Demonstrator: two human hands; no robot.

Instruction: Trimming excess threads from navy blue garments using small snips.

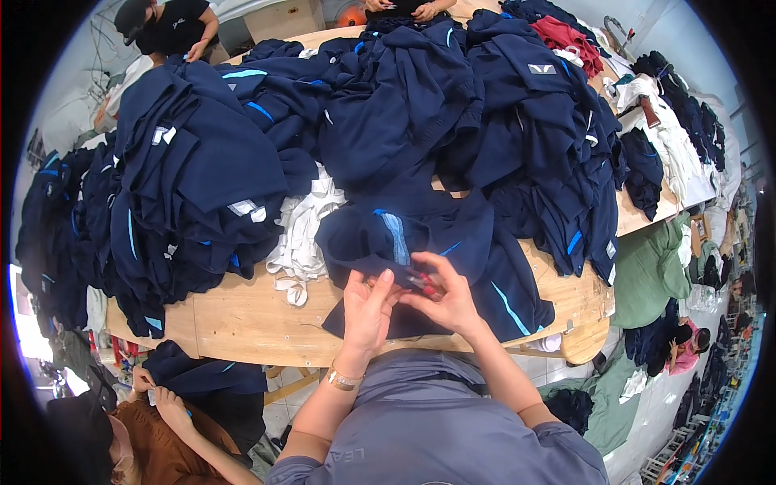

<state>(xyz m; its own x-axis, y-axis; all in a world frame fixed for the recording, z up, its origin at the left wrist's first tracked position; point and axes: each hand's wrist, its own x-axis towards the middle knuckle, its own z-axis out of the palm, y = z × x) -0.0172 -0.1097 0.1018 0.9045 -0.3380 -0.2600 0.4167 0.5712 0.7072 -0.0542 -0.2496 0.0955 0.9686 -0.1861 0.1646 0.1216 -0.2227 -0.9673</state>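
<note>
A navy garment (465,214) with light blue strips lies spread on the table in front of me. My left hand (368,315) is closed at its near edge, thumb up, pinching the cloth. Close beside it, my right hand (449,301) is curled around small thread snips (427,284) with red parts showing between the fingers. The blades are blurred and partly hidden. The fingertips of both hands nearly meet over the cloth.
Heaps of navy garments (202,162) cover the wooden table (242,319). White cloth strips (309,222) lie left of my hands. A co-worker in brown (162,428) handles navy cloth at lower left; others stand across the table. Green cloth (651,271) hangs at right.
</note>
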